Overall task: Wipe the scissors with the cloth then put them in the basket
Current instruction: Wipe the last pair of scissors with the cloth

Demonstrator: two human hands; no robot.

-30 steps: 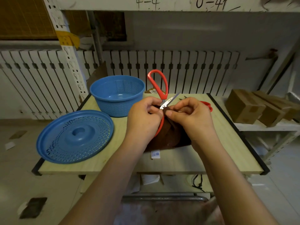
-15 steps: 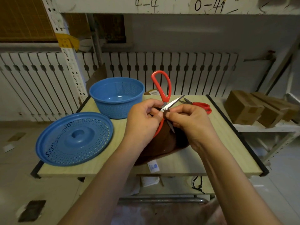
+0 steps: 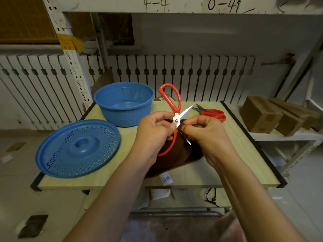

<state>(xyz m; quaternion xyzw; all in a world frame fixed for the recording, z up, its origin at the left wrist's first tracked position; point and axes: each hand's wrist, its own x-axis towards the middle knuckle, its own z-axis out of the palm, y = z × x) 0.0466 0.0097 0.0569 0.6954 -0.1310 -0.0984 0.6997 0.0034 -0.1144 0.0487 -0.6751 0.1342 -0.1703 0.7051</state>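
While both hands' fingers pinch the open scissors point(image 3: 176, 109) and brown cloth point(image 3: 176, 154), one blade stays partly hidden.

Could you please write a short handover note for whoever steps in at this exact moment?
Left hand: grips the open scissors by the lower red loop, above the table.
Right hand: pinches the brown cloth against a blade just beside the pivot.
Blue basket: at the table's back left, nothing in it; its lid lies in front of it.
Second scissors: lying at the back right, untouched.
Done: wiping is under way.
Left: finish the blades, close the scissors, place them in the basket; the second pair probably follows.
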